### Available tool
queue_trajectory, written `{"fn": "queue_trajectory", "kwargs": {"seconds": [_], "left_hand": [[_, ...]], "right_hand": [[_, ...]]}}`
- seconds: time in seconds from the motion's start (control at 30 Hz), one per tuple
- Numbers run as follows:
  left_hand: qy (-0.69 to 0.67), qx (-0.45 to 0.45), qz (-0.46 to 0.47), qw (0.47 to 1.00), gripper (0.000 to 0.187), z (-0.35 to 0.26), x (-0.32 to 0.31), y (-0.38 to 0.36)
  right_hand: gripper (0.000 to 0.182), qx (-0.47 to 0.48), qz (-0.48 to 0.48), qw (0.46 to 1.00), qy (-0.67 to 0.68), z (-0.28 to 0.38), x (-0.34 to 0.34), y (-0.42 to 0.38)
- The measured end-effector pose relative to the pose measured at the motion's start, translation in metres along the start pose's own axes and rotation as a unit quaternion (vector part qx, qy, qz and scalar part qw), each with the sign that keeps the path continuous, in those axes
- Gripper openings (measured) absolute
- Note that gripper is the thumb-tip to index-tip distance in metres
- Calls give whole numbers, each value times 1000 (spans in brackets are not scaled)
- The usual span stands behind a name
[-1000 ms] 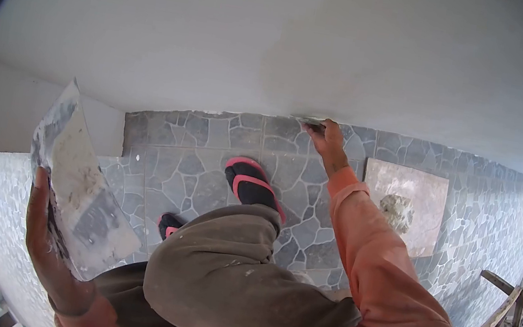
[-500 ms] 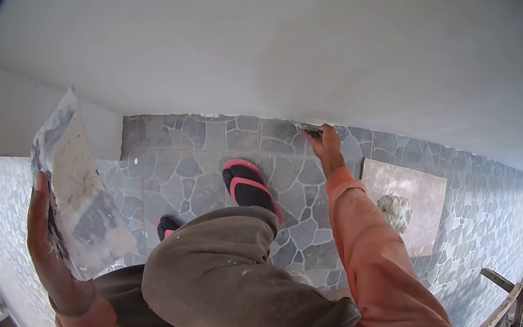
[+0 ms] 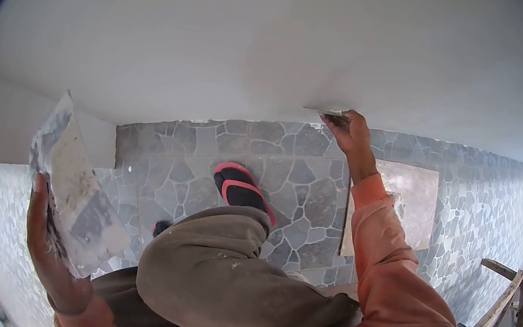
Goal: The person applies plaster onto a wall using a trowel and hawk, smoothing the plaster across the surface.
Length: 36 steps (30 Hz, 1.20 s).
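Note:
My right hand (image 3: 350, 136) is closed on a thin putty knife (image 3: 328, 112), whose blade lies at the lower part of the white wall (image 3: 180, 29), just above the floor. A darker, damp-looking patch (image 3: 284, 58) shows on the wall to the left of the blade. On the left, my left hand (image 3: 46, 246) grips the edge of a plaster hawk (image 3: 83, 204), a flat board held tilted. Whitish plaster and grey smears coat its face. Most of my left fingers are hidden behind the board.
A pale square board (image 3: 413, 213) lies on the stone-patterned floor (image 3: 305, 231), partly behind my right arm. Wooden trestle legs (image 3: 509, 316) stand at the lower right. My foot in a pink-strapped flip-flop (image 3: 244, 188) is near the wall base.
My right hand has moved the putty knife up from the wall's bottom edge and slightly right. My right arm now covers the lump on the square board. The left hand barely moved.

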State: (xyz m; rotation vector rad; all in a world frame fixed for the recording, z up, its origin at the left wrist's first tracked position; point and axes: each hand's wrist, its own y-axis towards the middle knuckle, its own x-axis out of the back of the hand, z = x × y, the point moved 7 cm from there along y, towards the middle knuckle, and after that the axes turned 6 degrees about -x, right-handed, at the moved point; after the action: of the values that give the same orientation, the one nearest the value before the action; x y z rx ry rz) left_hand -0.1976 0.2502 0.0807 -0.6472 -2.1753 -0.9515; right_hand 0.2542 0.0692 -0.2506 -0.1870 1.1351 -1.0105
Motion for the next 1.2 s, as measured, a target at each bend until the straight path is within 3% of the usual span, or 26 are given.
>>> {"fn": "queue_trajectory", "kwargs": {"seconds": [0.23, 0.33, 0.57, 0.87, 1.0, 1.1, 1.17, 1.2], "left_hand": [[-5, 19, -5, 1000, 53, 10, 3, -3], [-2, 25, -4, 1000, 55, 15, 4, -5], [36, -18, 22, 999, 68, 8, 0, -1], [35, 10, 28, 999, 74, 8, -5, 1], [-85, 63, 15, 994, 62, 4, -9, 4], [-117, 20, 9, 993, 56, 0, -17, 5], [-148, 56, 3, 987, 62, 6, -17, 5], [-183, 85, 3, 979, 56, 5, -20, 8]], "right_hand": [[46, 38, 70, 996, -28, 30, 9, -49], [48, -24, -12, 1000, -7, 1, 65, -19], [48, -53, -33, 998, -26, -31, 131, 51], [49, -72, -52, 995, -48, -36, 126, 28], [46, -71, -1, 995, -76, -33, 101, -12], [45, -61, 46, 993, -85, -31, 67, -57], [45, -57, 93, 990, -85, -30, 37, -89], [45, -48, 105, 990, -87, -29, 19, -108]]}}
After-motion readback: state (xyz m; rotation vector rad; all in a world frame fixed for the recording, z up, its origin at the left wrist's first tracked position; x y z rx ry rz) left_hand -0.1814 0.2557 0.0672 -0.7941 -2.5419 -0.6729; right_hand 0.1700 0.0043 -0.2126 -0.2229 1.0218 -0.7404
